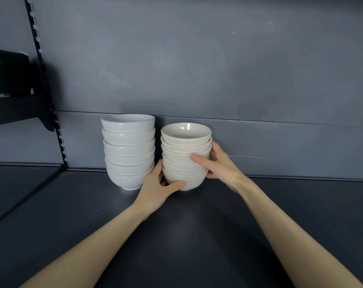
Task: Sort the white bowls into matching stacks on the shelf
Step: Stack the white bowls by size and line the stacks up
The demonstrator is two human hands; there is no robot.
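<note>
Two stacks of several bowls stand side by side on the dark shelf, against its back panel. The left stack is bluish white and slightly taller. The right stack is cream white and its top bowl shows its inside. My left hand cups the bottom bowl of the cream stack from its left side, thumb across the front. My right hand grips the same stack from its right, thumb on the middle bowls, fingers behind. The stack rests on the shelf.
A grey back panel rises behind the bowls. A slotted upright rail runs down the left, carrying a higher dark shelf with a dark object on it. A seam splits the shelf surface at the left.
</note>
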